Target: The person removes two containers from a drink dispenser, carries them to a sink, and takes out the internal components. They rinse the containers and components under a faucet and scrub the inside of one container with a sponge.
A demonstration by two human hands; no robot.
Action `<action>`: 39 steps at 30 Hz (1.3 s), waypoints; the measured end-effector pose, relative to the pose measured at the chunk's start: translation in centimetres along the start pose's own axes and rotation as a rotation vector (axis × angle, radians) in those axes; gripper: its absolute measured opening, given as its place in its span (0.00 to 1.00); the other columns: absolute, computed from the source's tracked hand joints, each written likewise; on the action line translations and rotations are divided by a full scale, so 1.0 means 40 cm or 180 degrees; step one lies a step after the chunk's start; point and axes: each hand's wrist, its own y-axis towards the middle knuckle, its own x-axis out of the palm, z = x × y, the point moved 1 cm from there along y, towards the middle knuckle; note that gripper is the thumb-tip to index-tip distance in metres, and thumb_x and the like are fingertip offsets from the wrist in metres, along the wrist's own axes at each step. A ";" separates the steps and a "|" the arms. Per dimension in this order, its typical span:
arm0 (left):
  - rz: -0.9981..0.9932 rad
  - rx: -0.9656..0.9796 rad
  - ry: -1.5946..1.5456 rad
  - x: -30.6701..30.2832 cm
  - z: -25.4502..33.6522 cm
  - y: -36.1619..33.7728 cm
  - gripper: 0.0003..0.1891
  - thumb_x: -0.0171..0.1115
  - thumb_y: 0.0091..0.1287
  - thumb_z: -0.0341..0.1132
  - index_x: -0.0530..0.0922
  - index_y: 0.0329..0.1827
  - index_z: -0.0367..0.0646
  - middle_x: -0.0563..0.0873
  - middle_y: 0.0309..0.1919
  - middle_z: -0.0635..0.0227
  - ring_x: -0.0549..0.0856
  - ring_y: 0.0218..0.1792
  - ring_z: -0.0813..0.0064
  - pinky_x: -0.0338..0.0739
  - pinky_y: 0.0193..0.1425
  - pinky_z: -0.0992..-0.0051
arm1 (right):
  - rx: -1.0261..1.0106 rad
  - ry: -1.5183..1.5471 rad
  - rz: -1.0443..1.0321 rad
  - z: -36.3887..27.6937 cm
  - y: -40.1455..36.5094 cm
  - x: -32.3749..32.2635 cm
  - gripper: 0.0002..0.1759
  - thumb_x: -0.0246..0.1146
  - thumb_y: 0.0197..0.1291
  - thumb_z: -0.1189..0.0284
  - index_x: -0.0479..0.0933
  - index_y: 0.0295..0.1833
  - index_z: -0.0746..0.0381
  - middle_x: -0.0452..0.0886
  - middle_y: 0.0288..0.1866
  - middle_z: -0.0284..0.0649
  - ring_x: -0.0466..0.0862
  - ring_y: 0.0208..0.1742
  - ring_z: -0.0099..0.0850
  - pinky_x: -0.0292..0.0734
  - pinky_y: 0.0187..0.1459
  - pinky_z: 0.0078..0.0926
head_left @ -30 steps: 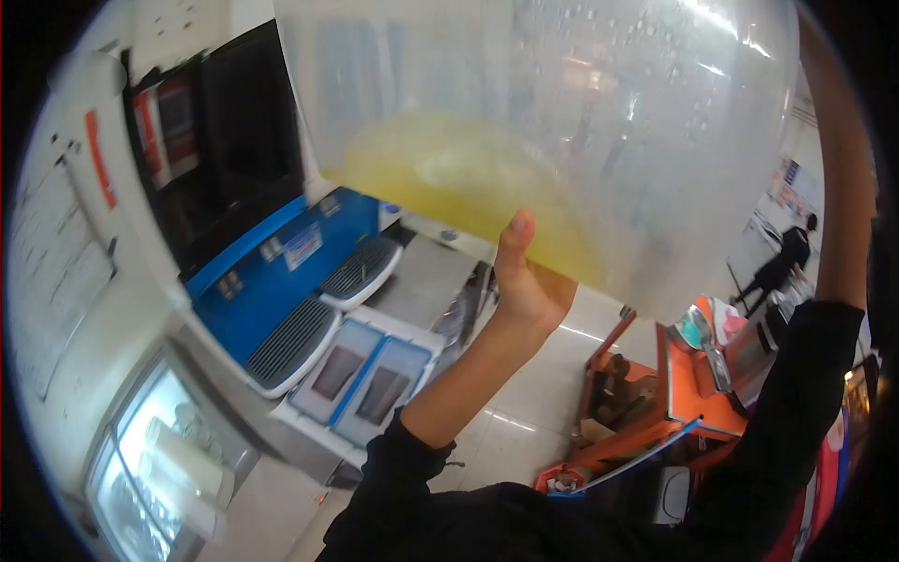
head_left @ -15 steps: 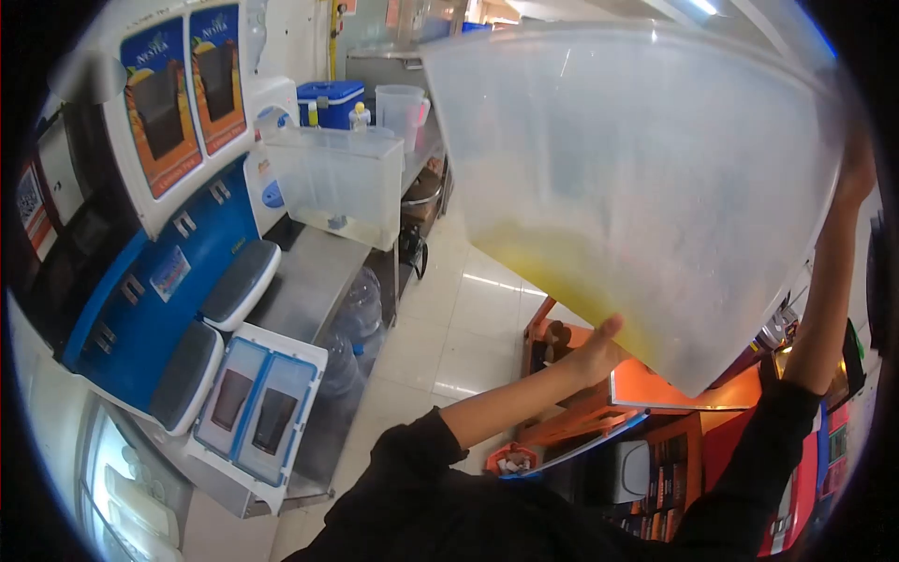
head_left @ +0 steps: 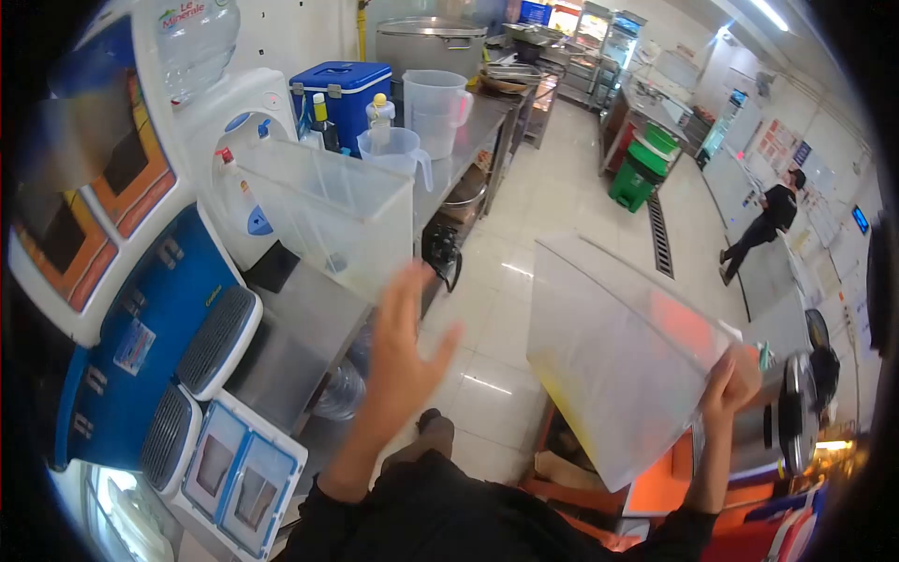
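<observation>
My right hand [head_left: 730, 379] grips the rim of a large translucent plastic container [head_left: 618, 347], which it holds tilted on the right side of the view. Yellow liquid or residue shows along the container's lower edge. My left hand [head_left: 403, 361] is raised with its fingers apart and holds nothing. Just beyond that hand, a second clear rectangular container [head_left: 361, 220] stands on the steel counter [head_left: 290, 314]. Whether my left hand touches anything cannot be seen.
A blue cooler box [head_left: 339, 98], a measuring jug [head_left: 435, 112] and a smaller jug [head_left: 389, 150] stand behind the second container. A drink dispenser [head_left: 108, 178] is at left. An orange surface [head_left: 655, 482] lies below right. A person [head_left: 777, 211] stands farther off.
The large container has come down from in front of my face, toward the right. My left hand has let go of it and moved left. The view has shifted, showing more of the room.
</observation>
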 end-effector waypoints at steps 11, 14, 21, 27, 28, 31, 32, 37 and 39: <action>0.0157 -0.0817 0.2690 0.146 -0.221 0.377 0.27 0.58 0.60 0.47 0.69 0.55 0.36 0.78 0.43 0.58 0.78 0.44 0.60 0.70 0.47 0.64 | -0.0039 0.0458 -0.0065 0.256 0.110 0.407 0.22 0.46 0.63 0.76 0.58 0.14 0.66 0.62 0.12 0.40 0.62 0.14 0.33 0.51 0.19 0.29; 0.0420 -0.0945 0.2937 0.158 -0.232 0.381 0.16 0.61 0.58 0.48 0.76 0.37 0.45 0.81 0.28 0.68 0.81 0.31 0.65 0.70 0.35 0.67 | 0.0114 0.0622 0.0223 0.377 0.142 0.500 0.24 0.45 0.65 0.76 0.59 0.13 0.66 0.62 0.10 0.38 0.62 0.13 0.29 0.50 0.17 0.27; 0.1695 0.0260 0.4589 0.128 -0.278 0.276 0.21 0.59 0.61 0.46 0.68 0.12 0.47 0.72 0.12 0.69 0.73 0.14 0.70 0.62 0.18 0.72 | -0.0385 0.1303 0.0210 0.646 0.247 0.648 0.23 0.45 0.62 0.78 0.59 0.13 0.66 0.60 0.11 0.38 0.60 0.13 0.29 0.48 0.17 0.26; 0.1321 0.0214 0.6963 0.058 -0.270 0.009 0.11 0.53 0.65 0.33 0.79 0.25 0.44 0.80 0.20 0.66 0.80 0.20 0.69 0.73 0.23 0.74 | -0.0462 0.1408 0.0113 0.879 0.331 0.736 0.22 0.46 0.62 0.78 0.56 0.13 0.65 0.58 0.11 0.37 0.59 0.14 0.28 0.47 0.18 0.26; 0.1442 0.0095 0.7311 0.082 -0.216 0.017 0.13 0.47 0.66 0.35 0.75 0.24 0.48 0.78 0.20 0.70 0.78 0.19 0.69 0.70 0.21 0.73 | -0.0432 0.1383 0.0093 0.916 0.338 0.755 0.22 0.46 0.62 0.78 0.56 0.13 0.65 0.58 0.11 0.37 0.59 0.14 0.28 0.47 0.18 0.26; 0.2419 -0.0753 0.5783 0.174 -0.004 0.174 0.20 0.38 0.71 0.37 0.71 0.19 0.49 0.75 0.17 0.75 0.74 0.16 0.70 0.63 0.17 0.74 | -0.0515 0.1498 0.0070 1.022 0.355 0.828 0.22 0.46 0.62 0.78 0.57 0.13 0.65 0.57 0.11 0.37 0.59 0.14 0.28 0.46 0.18 0.26; 0.2692 -0.0666 0.5617 0.223 0.049 0.240 0.21 0.39 0.71 0.37 0.72 0.17 0.46 0.75 0.16 0.72 0.73 0.15 0.68 0.63 0.17 0.75 | -0.0444 0.1413 0.0016 1.061 0.357 0.856 0.22 0.45 0.62 0.78 0.57 0.13 0.66 0.58 0.11 0.36 0.58 0.14 0.27 0.46 0.18 0.25; 0.2600 -0.0586 0.4858 0.384 0.236 0.395 0.25 0.44 0.72 0.35 0.69 0.14 0.33 0.73 0.12 0.65 0.70 0.14 0.69 0.65 0.19 0.70 | -0.0369 0.1270 -0.0086 1.275 0.375 1.021 0.22 0.46 0.63 0.78 0.58 0.13 0.66 0.58 0.11 0.36 0.58 0.14 0.26 0.45 0.18 0.25; 0.1958 -0.0306 0.4435 0.442 0.260 0.404 0.26 0.46 0.73 0.36 0.66 0.14 0.32 0.71 0.11 0.67 0.66 0.12 0.75 0.61 0.17 0.71 | -0.0204 0.1105 0.0000 1.375 0.376 1.083 0.23 0.45 0.63 0.79 0.58 0.13 0.66 0.57 0.11 0.36 0.57 0.13 0.26 0.44 0.18 0.25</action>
